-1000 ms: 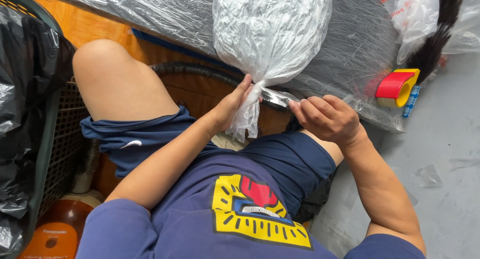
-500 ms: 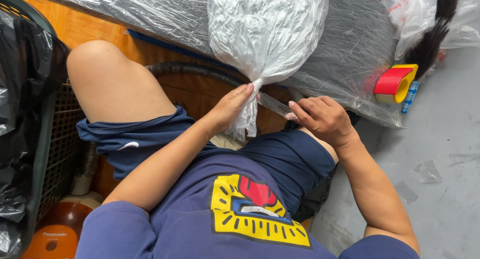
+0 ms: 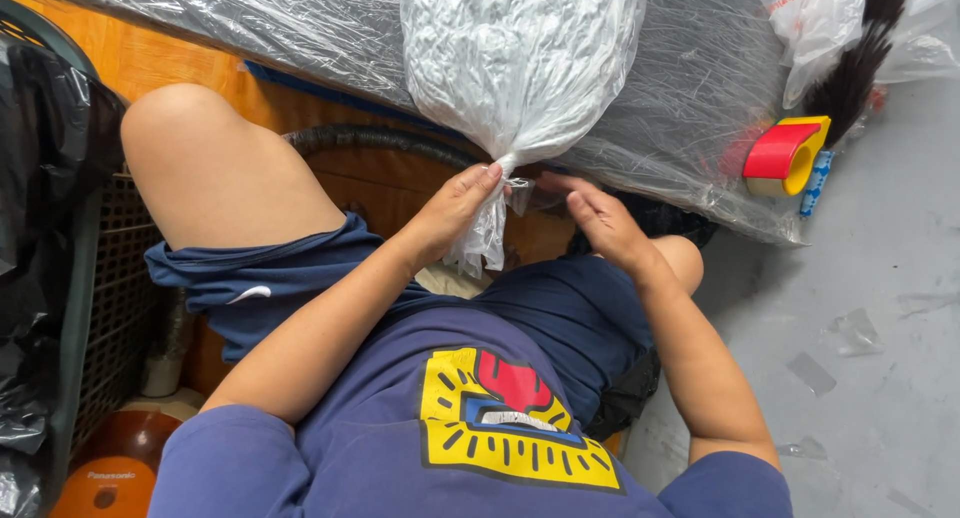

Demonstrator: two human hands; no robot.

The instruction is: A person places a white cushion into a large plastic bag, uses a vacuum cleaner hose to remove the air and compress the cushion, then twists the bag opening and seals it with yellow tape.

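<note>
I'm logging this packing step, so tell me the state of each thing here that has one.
White plastic bag: full, neck gathered into a twist.
Left hand: gripping the bag's twisted neck.
Right hand: fingers open, at the neck, holding nothing clearly.
Tape dispenser: lying on the floor, untouched.
Clear plastic sheet: spread under the bag.

A single head-worn camera looks steeply down from just above the seated person's chest, facing forward over the lap. It sits close: the navy shirt [image 3: 480, 448] fills the lower edge, the bare knee [image 3: 190, 148] lies left, and the grey floor [image 3: 880, 308] runs along the right.
</note>
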